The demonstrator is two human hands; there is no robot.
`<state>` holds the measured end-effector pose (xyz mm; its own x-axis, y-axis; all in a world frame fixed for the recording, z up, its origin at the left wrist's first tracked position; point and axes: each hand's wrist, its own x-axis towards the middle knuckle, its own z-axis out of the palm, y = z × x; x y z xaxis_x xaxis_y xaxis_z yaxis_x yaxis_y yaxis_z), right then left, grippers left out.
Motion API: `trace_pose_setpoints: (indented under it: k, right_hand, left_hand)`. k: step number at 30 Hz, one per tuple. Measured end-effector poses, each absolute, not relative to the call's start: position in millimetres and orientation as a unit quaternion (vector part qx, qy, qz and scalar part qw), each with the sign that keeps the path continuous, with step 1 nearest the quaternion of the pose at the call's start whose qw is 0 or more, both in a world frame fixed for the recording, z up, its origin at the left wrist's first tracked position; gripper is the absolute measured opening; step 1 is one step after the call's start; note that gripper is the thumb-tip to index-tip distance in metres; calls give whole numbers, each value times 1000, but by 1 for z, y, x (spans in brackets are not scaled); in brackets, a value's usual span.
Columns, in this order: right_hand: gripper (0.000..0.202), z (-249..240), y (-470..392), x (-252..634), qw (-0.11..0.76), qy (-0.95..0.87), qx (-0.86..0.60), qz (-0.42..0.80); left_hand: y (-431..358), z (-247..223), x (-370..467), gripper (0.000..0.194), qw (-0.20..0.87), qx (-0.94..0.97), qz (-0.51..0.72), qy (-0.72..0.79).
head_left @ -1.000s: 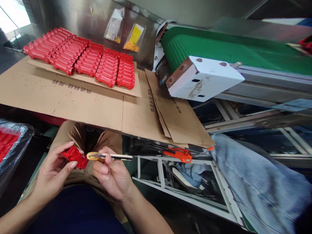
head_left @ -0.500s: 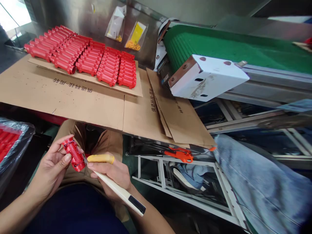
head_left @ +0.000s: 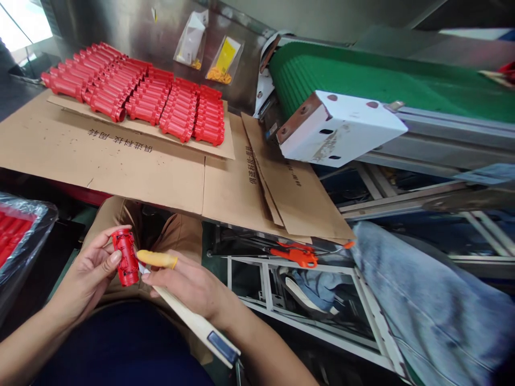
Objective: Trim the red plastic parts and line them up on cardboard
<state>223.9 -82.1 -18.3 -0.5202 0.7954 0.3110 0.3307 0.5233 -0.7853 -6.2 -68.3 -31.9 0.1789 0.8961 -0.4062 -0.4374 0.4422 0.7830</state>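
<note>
My left hand (head_left: 94,268) is closed around a red plastic tubular part (head_left: 126,257) with cut-outs along its side, held above my lap. In my right hand (head_left: 189,284) is a knife with a long cream handle (head_left: 193,319) that has a dark patch near its back end. A yellow finger cot (head_left: 159,259) covers the right index finger, which points along the tool. The short blade (head_left: 142,268) is at the right side of the red part; whether it touches is too small to tell.
Rows of similar red parts (head_left: 140,99) lie on cardboard (head_left: 161,182) over the bench. Behind are two small bags with yellow pieces (head_left: 220,72). A green conveyor belt (head_left: 362,78) runs at right, above orange-handled scissors (head_left: 298,254). Another person's denim-clad leg (head_left: 434,300) is at right.
The red part has moved slightly right and turned more upright in my left hand. My right hand has shifted a little left, with the knife still beside the part.
</note>
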Motion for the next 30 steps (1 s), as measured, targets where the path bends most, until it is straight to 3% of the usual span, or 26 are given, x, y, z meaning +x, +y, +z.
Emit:
trace_pose_setpoints:
  k: [4, 7, 10, 17, 19, 22, 24, 30]
  right_hand:
    - [24, -9, -78, 223, 283, -854, -345, 267]
    - [17, -15, -77, 221, 372, -837, -307, 259]
    - [12, -21, -79, 219, 439, -741, -348, 370]
    - [29, -23, -81, 213, 463, -549, -379, 583]
    - [26, -28, -80, 213, 490, -537, -412, 549]
    - [13, -32, -82, 213, 503, -624, -485, 349]
    - [17, -32, -86, 213, 496, -690, -460, 257]
    - [23, -31, -93, 210, 515, -760, -306, 254]
  left_hand:
    - [-70, -29, -5, 46, 750, 212, 431, 456]
    - [-70, -27, -6, 47, 749, 216, 432, 454]
    - [-70, -26, -6, 51, 724, 252, 449, 459]
    - [-74, -27, -5, 49, 696, 327, 439, 465]
    - [-75, -32, -6, 52, 687, 333, 450, 463]
    - [-74, -39, -10, 58, 689, 330, 467, 445]
    - [-71, -43, -13, 59, 700, 325, 473, 424]
    - [-63, -42, -12, 52, 726, 277, 490, 395]
